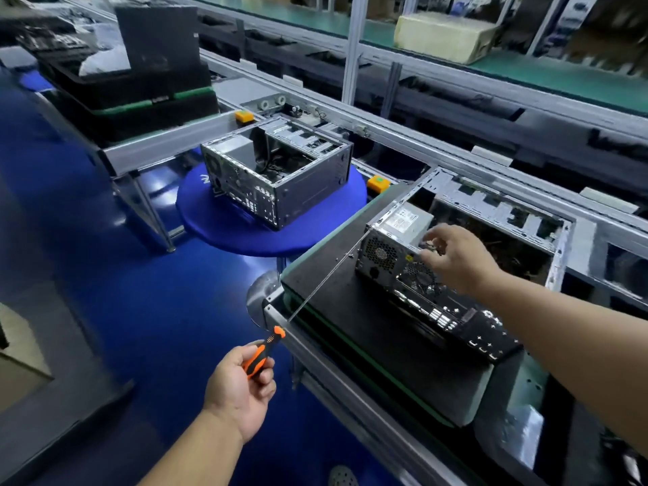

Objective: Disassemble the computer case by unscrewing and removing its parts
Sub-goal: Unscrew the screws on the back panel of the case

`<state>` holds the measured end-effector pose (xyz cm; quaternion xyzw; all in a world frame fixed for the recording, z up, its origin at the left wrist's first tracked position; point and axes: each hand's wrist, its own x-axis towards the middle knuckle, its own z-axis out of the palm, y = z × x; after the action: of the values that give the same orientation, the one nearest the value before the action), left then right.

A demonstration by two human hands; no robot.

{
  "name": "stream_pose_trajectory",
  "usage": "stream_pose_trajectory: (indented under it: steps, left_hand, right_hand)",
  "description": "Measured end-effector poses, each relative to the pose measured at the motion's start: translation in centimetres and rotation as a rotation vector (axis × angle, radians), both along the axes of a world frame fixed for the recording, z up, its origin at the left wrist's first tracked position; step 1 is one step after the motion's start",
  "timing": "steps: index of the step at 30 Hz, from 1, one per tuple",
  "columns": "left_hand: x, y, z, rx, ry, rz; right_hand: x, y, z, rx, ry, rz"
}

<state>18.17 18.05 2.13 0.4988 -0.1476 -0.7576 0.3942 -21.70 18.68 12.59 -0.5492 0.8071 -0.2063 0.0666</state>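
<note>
At the lower centre of the frame your left hand (242, 384) is wrapped around the orange-and-black handle of a long screwdriver (266, 349). Its thin shaft runs up and to the right, and the tip sits at the upper left rear corner of the computer case (452, 275), just right of centre. That case lies open-side-up on a dark pallet (385, 345) on the conveyor line. At centre right, your right hand (452, 257) reaches over the case's rear edge, fingers bent down at the rim beside the power supply (406, 219); whether they pinch a screw or only steady the metal is too blurred to tell.

This looks like the unscrewing step at the back panel, probably a power-supply screw. Next you'd want the tip seated squarely in the screw head, with the other hand bracing the case.

As for contents: the near case holds the power supply in its upper left corner, with dark clutter (likely cables) further right. A second open case (277, 173), at upper centre on a blue round table (224, 226), also shows cables inside.
</note>
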Motion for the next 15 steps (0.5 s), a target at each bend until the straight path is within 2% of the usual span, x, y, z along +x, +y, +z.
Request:
stream_pose_trajectory:
  steps: [4, 8, 15]
  left_hand:
    - [-0.5, 1.6, 0.0, -0.014, -0.047, -0.065]
    - [-0.8, 3.1, 0.7, -0.049, -0.105, -0.088]
    - [-3.1, 5.1, 1.9, -0.074, -0.157, -0.031]
  right_hand:
    - [-1.1, 2.0, -1.9, 0.174, -0.095, -0.078]
    - [-1.9, 1.5, -2.1, 0.282, -0.165, -0.014]
    - [-2.4, -0.1, -1.7, 0.338, -0.159, 0.099]
